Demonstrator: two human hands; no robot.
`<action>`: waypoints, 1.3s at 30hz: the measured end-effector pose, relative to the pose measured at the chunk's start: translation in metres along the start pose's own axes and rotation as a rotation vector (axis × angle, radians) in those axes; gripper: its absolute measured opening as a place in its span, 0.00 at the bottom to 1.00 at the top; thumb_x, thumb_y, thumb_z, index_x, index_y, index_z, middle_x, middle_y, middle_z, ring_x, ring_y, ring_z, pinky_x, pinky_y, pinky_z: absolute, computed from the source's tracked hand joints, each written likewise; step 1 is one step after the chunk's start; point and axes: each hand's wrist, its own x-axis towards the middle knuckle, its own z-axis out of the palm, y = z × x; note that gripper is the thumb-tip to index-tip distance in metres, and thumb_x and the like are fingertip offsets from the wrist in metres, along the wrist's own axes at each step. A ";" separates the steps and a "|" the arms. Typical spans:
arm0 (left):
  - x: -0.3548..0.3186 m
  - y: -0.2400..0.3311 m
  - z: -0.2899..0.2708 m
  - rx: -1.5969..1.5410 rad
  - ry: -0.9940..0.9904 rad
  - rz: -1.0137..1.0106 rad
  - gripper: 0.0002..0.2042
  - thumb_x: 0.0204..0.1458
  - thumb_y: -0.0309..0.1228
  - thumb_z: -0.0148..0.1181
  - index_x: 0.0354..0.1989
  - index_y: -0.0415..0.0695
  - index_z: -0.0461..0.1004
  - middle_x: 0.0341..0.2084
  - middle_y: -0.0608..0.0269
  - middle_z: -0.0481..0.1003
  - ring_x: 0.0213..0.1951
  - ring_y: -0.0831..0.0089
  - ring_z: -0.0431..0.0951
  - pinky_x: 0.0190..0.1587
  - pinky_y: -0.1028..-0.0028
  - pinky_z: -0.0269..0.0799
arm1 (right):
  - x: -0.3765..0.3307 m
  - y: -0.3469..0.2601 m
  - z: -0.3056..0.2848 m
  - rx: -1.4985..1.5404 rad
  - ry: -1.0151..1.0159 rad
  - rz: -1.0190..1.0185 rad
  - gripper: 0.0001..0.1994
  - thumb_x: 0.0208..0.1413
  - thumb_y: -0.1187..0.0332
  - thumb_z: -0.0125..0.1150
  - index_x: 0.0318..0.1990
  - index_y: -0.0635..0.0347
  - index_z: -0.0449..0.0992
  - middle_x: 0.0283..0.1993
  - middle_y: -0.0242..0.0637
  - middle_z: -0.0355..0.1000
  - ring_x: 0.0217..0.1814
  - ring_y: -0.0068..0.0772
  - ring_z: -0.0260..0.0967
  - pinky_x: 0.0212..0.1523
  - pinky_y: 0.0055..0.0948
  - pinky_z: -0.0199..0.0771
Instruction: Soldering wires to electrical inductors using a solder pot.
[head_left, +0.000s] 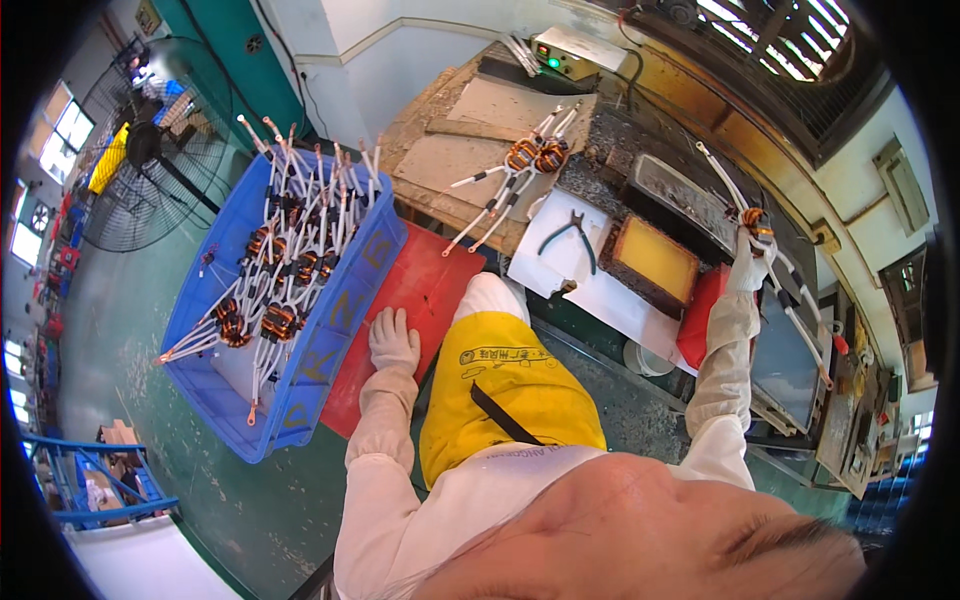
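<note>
My right hand [750, 266], in a pale glove, grips a copper-wound coil [757, 226] at the far right of the bench. Long white leads with copper lugs stick out from the coil both ways. My left hand [395, 342], gloved too, lies on a red board [408, 290] beside my lap, fingers stretched out and nothing in them. Left of it, a blue plastic crate [290, 400] holds several similar coils [278, 320] with white leads standing up. Two more coils [537, 154] rest on the wooden bench [440, 165], their leads hanging toward me.
Cutting pliers [572, 240] lie on a white sheet [535, 255]. Beside them stands a dark-rimmed tray of yellow material [655, 260], next to a grey metal tray [680, 200]. A control box with a green light [570, 55] sits at the back. A large fan [150, 145] stands far left.
</note>
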 end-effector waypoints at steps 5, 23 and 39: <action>0.008 0.001 -0.003 -0.053 -0.029 -0.048 0.27 0.54 0.42 0.61 0.64 0.49 0.72 0.62 0.50 0.70 0.65 0.49 0.69 0.67 0.46 0.64 | 0.040 -0.011 0.090 -0.402 -0.449 -0.107 0.22 0.60 0.76 0.66 0.61 0.64 0.71 0.54 0.43 0.77 0.55 0.36 0.76 0.56 0.31 0.76; 0.018 0.006 -0.021 -0.142 -0.083 -0.153 0.26 0.52 0.41 0.63 0.62 0.50 0.74 0.62 0.52 0.71 0.64 0.50 0.70 0.67 0.48 0.65 | -0.111 -0.075 0.463 -0.922 -1.006 -1.320 0.09 0.57 0.64 0.60 0.45 0.42 0.74 0.48 0.28 0.70 0.49 0.38 0.73 0.45 0.39 0.74; 0.022 0.006 -0.024 -0.135 -0.105 -0.133 0.25 0.52 0.40 0.64 0.60 0.49 0.75 0.61 0.49 0.71 0.63 0.48 0.71 0.65 0.46 0.67 | -0.191 -0.003 0.506 -0.756 -1.078 -1.124 0.06 0.56 0.63 0.63 0.41 0.42 0.76 0.49 0.35 0.67 0.33 0.46 0.78 0.26 0.45 0.79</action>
